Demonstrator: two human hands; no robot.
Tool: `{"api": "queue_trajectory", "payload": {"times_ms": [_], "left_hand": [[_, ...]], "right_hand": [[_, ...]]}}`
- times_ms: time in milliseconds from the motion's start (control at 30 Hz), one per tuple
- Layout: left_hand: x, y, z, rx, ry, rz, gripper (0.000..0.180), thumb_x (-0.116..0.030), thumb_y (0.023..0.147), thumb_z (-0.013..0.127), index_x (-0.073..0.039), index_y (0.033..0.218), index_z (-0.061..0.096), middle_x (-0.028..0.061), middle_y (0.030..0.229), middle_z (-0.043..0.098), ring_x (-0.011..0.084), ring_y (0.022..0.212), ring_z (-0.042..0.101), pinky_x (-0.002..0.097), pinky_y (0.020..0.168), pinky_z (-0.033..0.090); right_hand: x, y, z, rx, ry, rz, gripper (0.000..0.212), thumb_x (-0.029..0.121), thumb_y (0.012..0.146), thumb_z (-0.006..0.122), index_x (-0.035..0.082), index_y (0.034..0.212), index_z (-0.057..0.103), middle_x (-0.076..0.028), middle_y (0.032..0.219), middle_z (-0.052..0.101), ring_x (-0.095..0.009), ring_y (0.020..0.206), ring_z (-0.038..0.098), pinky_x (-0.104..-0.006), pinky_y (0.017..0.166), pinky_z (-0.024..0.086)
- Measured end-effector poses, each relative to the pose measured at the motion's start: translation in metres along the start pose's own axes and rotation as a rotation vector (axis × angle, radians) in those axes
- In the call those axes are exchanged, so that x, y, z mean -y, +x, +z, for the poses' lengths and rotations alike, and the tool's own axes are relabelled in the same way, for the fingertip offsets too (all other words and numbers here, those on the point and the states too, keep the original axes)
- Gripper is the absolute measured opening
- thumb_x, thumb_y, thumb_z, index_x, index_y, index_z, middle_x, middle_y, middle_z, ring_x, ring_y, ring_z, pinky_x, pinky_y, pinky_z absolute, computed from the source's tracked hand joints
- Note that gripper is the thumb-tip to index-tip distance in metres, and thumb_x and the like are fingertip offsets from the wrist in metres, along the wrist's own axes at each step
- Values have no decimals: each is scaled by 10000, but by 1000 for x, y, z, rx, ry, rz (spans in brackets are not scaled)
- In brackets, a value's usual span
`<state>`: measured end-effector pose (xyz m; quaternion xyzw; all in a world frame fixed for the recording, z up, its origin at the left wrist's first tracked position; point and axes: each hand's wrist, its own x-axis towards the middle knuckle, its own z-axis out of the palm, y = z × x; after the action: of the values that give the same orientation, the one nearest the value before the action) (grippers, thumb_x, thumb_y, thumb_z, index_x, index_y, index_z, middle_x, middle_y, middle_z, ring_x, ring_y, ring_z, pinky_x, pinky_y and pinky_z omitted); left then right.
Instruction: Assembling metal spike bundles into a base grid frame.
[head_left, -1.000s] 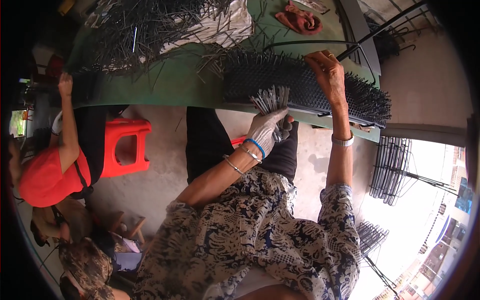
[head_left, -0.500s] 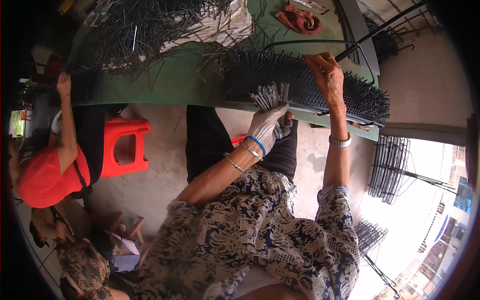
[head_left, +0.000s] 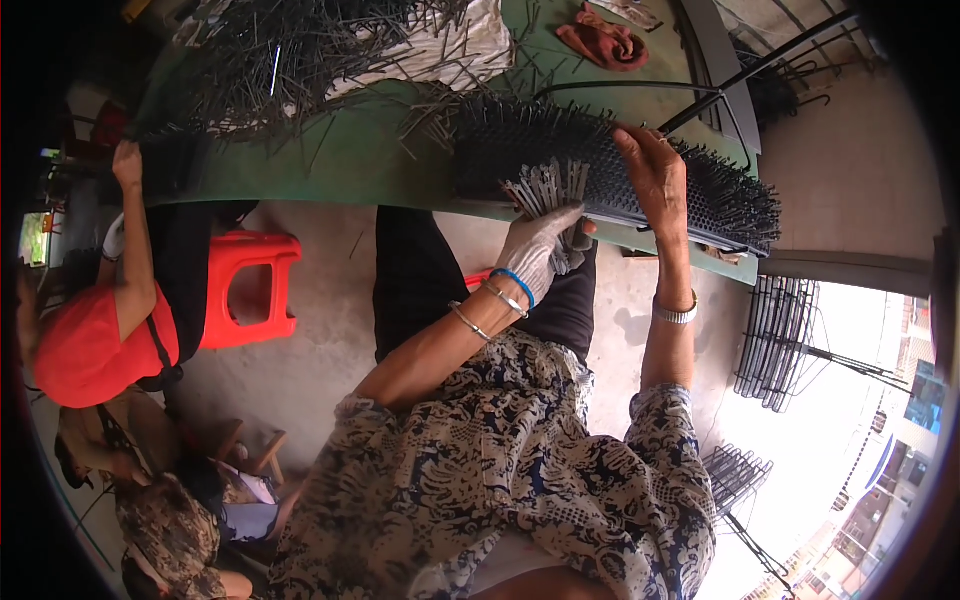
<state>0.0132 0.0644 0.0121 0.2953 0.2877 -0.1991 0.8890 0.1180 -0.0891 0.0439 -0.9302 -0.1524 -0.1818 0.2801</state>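
My left hand [head_left: 540, 248], in a pale glove, is closed round a bundle of thin grey metal strips [head_left: 547, 190], their ends fanning out above the fingers. Just beyond it, along the table's near edge, lies a long black rack [head_left: 600, 183] pitted with rows of small holes. Many short dark pieces stand upright in it, densest along the back and the right. Over the rack's middle is my bare right hand [head_left: 659, 182], fingers bent and pressed together. Whatever they may pinch is too small to make out.
A heap of dark thin rods [head_left: 270, 75] covers a white sack [head_left: 455, 55] on the green table [head_left: 390, 180]. A reddish cloth [head_left: 602, 38] lies at the back. Black metal bars [head_left: 755, 68] cross behind the rack. Leftward are a red stool [head_left: 285, 290] and a co-worker in a red cap [head_left: 90, 345].
My right hand has shifted slightly right and toward me over the rack. My left hand keeps its hold on the strips, almost unmoved.
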Motion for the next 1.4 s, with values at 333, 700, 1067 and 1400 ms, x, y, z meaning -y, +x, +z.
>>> {"api": "queue_trajectory", "payload": {"times_ms": [333, 700, 1067, 1400], "left_hand": [[4, -5, 6, 57, 9, 61, 112, -171, 882, 694, -110, 976, 695, 4, 829, 714, 90, 646, 649, 222, 459, 459], [5, -2, 7, 92, 40, 98, 113, -162, 877, 706, -84, 958, 701, 30, 815, 709, 94, 632, 643, 239, 489, 469], [3, 0, 8, 63, 28, 45, 108, -162, 875, 712, -67, 924, 697, 49, 759, 696, 119, 581, 638, 238, 477, 464], [3, 2, 8, 74, -40, -1, 130, -178, 881, 718, -57, 924, 692, 56, 772, 692, 116, 604, 637, 245, 492, 472]], "right_hand": [[17, -24, -6, 581, 932, 446, 181, 144, 895, 678, -14, 970, 631, -18, 762, 564, -82, 673, 523, -251, 492, 520], [15, -25, -12, 501, 846, 442, 143, 160, 884, 692, 30, 920, 645, 10, 759, 595, -78, 678, 544, -219, 613, 478], [12, -30, -6, 459, 872, 469, 166, 113, 902, 647, -9, 1011, 677, -34, 826, 644, -100, 710, 569, -238, 614, 496], [23, -31, -10, 449, 816, 417, 227, 122, 927, 624, -29, 1087, 678, -33, 851, 656, -84, 707, 583, -235, 608, 506]]}}
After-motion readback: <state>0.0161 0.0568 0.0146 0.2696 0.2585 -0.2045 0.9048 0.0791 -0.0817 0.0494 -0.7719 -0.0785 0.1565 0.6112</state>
